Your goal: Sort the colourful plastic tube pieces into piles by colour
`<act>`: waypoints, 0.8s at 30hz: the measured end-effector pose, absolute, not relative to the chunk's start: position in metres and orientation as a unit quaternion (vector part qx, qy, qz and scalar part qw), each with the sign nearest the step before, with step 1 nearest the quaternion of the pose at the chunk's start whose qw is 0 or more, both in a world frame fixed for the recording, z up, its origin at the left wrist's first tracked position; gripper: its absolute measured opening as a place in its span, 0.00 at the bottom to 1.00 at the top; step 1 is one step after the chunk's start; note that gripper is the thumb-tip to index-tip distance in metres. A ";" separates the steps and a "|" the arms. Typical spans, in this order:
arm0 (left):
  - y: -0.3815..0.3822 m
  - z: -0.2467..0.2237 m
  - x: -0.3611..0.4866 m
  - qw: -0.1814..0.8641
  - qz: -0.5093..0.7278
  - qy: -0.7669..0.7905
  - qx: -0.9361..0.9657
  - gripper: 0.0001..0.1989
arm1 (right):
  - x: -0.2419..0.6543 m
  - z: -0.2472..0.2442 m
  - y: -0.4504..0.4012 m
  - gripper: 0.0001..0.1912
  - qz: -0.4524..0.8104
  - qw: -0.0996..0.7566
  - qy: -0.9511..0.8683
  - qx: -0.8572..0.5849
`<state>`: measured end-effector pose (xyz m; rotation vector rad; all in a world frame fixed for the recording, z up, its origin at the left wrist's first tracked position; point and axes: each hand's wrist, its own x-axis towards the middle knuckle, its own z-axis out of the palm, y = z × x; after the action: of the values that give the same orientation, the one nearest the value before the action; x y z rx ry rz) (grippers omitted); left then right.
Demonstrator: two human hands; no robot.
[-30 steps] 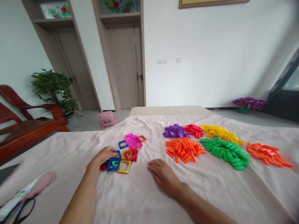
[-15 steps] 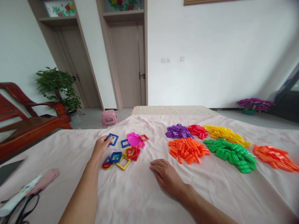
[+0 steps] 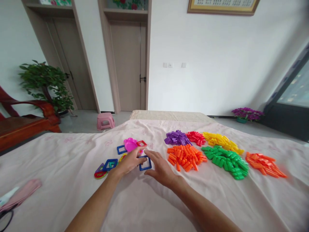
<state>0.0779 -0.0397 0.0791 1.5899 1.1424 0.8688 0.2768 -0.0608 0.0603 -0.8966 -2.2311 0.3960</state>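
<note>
My left hand (image 3: 129, 162) pinches a blue square magnetic tile (image 3: 145, 169) by its left side, a little above the cloth. Beside its right edge is my right hand (image 3: 161, 169), thumb and fingers apart; I cannot tell whether a fingertip touches the frame. Past my left hand lie a pink paw-shaped piece (image 3: 130, 145), a small red square tile (image 3: 142, 141) and a blue tile (image 3: 118, 150). Another blue square tile (image 3: 111, 159) rests over purple and red-green pieces (image 3: 100, 175) left of my wrist. My left hand covers much of the yellow tile (image 3: 123, 157) and its neighbours.
To the right lie piles of plastic pieces: purple (image 3: 177, 138), red (image 3: 196, 138), yellow (image 3: 222, 141), orange (image 3: 185, 156), green (image 3: 228, 161) and another orange (image 3: 264, 164). A pink cloth item (image 3: 26, 193) and a black-framed object (image 3: 8, 219) sit at the lower left.
My left hand has carried the blue square tile rightward and nearer to me, in front of the tile pile. My right hand has lifted from the cloth, shifted left and spread its fingers.
</note>
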 end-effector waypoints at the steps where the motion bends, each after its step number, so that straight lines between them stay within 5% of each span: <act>1: -0.041 0.079 0.079 0.494 0.356 0.457 0.649 0.37 | 0.274 0.059 -0.057 0.38 0.159 0.342 -0.863 -0.337; 6: -0.028 0.076 0.065 0.460 0.379 0.475 0.647 0.38 | 0.274 0.048 -0.037 0.32 0.131 0.348 -0.840 -0.395; 14: 0.011 0.057 -0.018 0.106 0.271 0.750 0.594 0.19 | 0.285 0.048 -0.010 0.26 0.091 0.245 -0.816 -0.515; 24: 0.028 0.036 -0.022 0.099 0.202 0.799 0.557 0.22 | 0.282 0.029 -0.023 0.23 0.029 0.280 -0.818 -0.502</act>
<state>-0.0220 0.0278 0.0358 1.6485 2.3642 0.5970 0.2820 -0.0233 0.0289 -1.3469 -2.1920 0.0770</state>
